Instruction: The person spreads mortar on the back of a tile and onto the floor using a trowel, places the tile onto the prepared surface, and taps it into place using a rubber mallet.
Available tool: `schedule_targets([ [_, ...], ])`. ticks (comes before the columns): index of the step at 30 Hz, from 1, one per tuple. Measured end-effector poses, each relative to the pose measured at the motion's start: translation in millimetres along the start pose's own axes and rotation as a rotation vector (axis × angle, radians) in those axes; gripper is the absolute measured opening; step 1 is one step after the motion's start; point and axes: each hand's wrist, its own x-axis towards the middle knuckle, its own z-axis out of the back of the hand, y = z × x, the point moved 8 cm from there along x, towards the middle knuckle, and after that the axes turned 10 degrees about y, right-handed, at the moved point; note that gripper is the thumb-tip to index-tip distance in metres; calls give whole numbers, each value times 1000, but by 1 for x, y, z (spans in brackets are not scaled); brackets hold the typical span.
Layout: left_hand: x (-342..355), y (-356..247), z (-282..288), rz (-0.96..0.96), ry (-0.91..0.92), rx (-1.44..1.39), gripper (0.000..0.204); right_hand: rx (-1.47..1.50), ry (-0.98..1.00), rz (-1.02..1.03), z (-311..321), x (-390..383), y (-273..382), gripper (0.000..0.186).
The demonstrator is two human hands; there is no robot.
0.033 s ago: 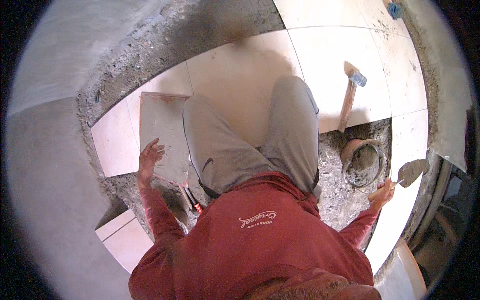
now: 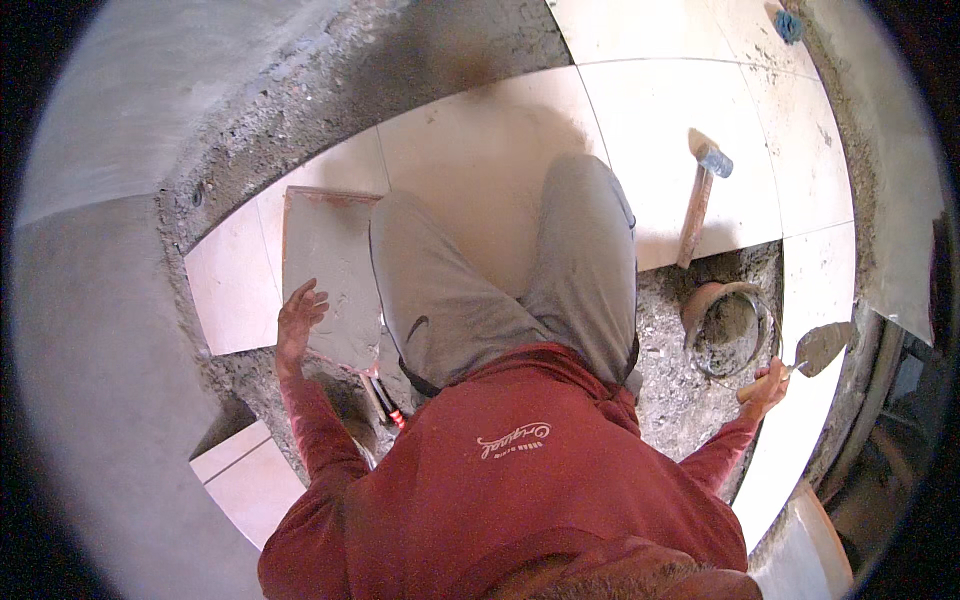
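Observation:
My left hand (image 2: 302, 318) is open, fingers apart, at the left edge of a tile (image 2: 335, 250) whose upturned face is coated with grey mortar. I cannot tell whether the hand touches it. My right hand (image 2: 770, 386) is closed round the wooden handle of a pointed trowel (image 2: 824, 347). Grey mortar covers the trowel's blade, which points away to the right. Just left of that hand stands a bucket (image 2: 696, 306) with mortar inside. A tool with a red and black handle (image 2: 388, 398) lies by the near end of the coated tile, partly hidden by my body.
A wooden-handled hammer (image 2: 697, 205) rests on the laid pale tiles (image 2: 670, 110). Rough mortar bed (image 2: 665, 345) shows around the bucket. More tiles (image 2: 250, 480) lie at the near left, by a grey wall (image 2: 100, 350). A blue crumpled thing (image 2: 789, 25) sits at the far right.

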Motion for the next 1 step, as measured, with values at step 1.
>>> schedule_targets([
  [1, -3, 0, 9, -22, 0, -9, 71, 78, -24, -32, -3, -1, -2, 30],
])
